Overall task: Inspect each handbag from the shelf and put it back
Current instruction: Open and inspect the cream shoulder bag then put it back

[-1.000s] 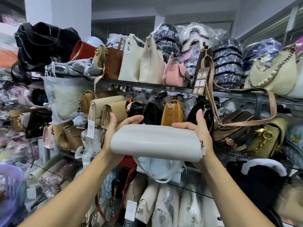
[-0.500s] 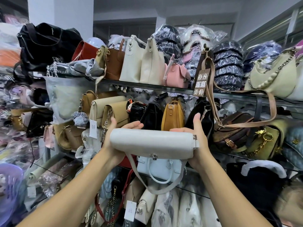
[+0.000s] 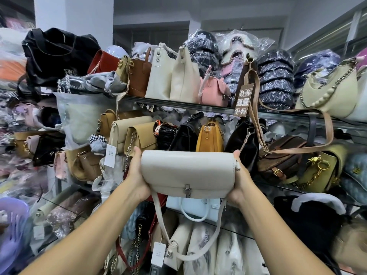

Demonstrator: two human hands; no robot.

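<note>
I'm holding the cream handbag long axis 9-to-3, flap and clasp facing me, strap dangling toward 6, in front of the middle shelf crammed with bags. Left hand and right hand each clamping one end, grip wrapped tight.

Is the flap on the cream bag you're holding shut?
Shut: the cream bag's flap lies flat, its metal clasp at the lower edge.

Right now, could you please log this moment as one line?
left hand: holds cream handbag | right hand: holds other end | clasp: facing camera | strap: hanging
</note>
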